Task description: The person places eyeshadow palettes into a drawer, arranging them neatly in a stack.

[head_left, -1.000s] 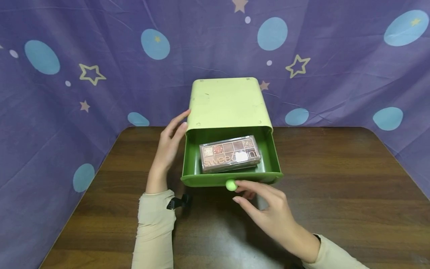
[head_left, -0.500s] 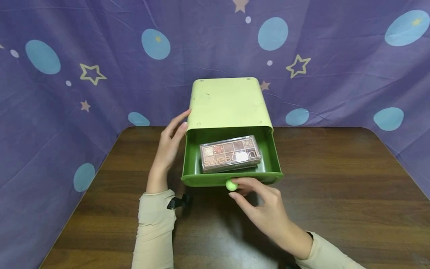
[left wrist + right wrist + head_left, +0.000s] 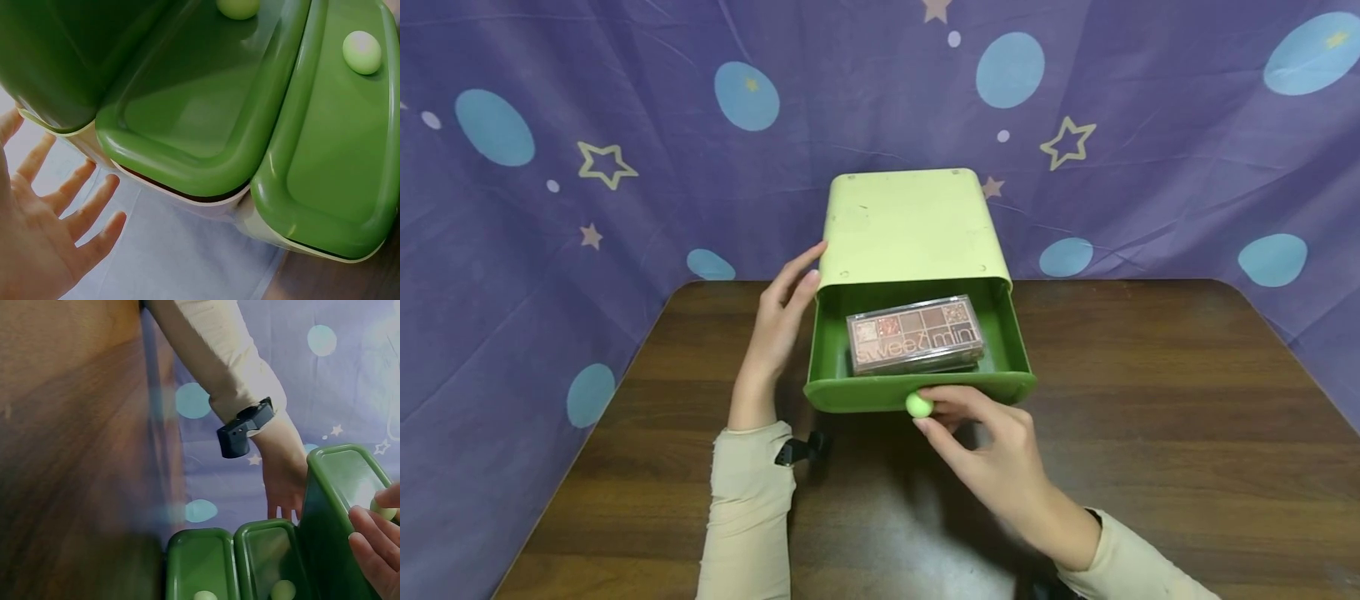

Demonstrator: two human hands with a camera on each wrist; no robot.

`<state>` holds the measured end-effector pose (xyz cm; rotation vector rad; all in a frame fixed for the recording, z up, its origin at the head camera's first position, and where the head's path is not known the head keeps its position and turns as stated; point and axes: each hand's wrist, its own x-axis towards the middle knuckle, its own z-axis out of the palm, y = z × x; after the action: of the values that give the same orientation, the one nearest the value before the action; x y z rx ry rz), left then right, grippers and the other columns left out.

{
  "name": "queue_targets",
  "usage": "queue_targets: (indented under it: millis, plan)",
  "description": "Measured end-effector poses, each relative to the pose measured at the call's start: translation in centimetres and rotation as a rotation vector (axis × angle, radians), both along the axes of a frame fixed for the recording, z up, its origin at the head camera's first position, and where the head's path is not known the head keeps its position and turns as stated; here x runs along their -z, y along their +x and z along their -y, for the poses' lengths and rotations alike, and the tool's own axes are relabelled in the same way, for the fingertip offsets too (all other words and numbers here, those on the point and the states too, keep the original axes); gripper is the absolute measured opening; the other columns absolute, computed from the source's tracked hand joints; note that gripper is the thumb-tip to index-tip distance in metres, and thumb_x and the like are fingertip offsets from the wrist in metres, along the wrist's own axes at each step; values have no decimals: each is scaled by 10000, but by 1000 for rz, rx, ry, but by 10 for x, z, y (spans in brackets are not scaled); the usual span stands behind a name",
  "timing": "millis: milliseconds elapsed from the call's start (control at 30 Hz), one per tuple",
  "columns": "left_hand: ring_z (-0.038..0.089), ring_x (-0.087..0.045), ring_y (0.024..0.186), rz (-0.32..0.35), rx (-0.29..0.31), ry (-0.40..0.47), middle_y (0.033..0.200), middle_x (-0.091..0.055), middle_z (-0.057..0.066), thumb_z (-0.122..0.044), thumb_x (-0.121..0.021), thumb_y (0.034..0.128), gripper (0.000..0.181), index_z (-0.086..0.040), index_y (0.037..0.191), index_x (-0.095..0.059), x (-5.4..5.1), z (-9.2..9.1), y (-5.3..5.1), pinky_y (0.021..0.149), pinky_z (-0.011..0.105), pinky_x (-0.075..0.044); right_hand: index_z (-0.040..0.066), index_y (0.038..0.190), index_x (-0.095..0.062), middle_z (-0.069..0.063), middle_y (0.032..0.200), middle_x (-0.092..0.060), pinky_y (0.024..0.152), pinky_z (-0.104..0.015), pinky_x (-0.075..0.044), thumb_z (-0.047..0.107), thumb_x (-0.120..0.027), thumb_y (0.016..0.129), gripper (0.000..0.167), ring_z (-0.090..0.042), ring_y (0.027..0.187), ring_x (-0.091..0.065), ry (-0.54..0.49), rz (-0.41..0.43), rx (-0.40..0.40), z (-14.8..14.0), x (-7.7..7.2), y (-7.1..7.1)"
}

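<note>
A small pale-green cabinet (image 3: 913, 225) with its top drawer (image 3: 850, 396) pulled out stands in the middle of the head view. Inside lies a clear-lidded eyeshadow palette (image 3: 917, 333), slightly askew. My right hand (image 3: 1000, 450) pinches the round light-green knob (image 3: 919, 405) of that drawer between thumb and fingers. Against the cabinet's left side, my left hand (image 3: 775, 329) rests its fingertips, fingers fairly straight; the left wrist view shows this hand (image 3: 50, 237) with fingers spread beside the casing.
Two lower drawers, a middle one (image 3: 194, 106) and a bottom one (image 3: 337, 137), are pushed in below. The cabinet stands on a dark wooden table (image 3: 1150, 400). A purple curtain (image 3: 880, 83) with stars hangs behind. A black wrist strap (image 3: 793, 452) is on the left sleeve.
My right thumb has come up to the knob and my right hand has moved slightly left. The drawer's front has risen a little. The left hand stays at the cabinet's side.
</note>
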<state>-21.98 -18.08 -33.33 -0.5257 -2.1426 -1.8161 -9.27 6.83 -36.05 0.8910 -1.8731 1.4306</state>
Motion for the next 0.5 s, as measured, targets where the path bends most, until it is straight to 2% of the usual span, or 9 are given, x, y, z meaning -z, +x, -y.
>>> queue_targets:
  millis: [300,500]
  plan:
    - [128,-410,1355,5,-8,1,1464,-499,-22,-273,-515,1020,433,-144,1432,-549,0,-1,0,1135,395,-312,33,1076,-711,-56,907,-746,654,-209,-563,-53,-762,787,305,-134,772,-711,-1,43,-1,0,-7,-1]
    - [129,-405,1359,11,-3,3,1470,-494,-19,-265,-514,1021,434,-136,1434,-544,0,-1,1,1135,399,-312,42,1071,-712,-49,901,-747,660,-207,-562,-61,-770,777,317,-129,769,-711,14,72,12,0,-8,-1]
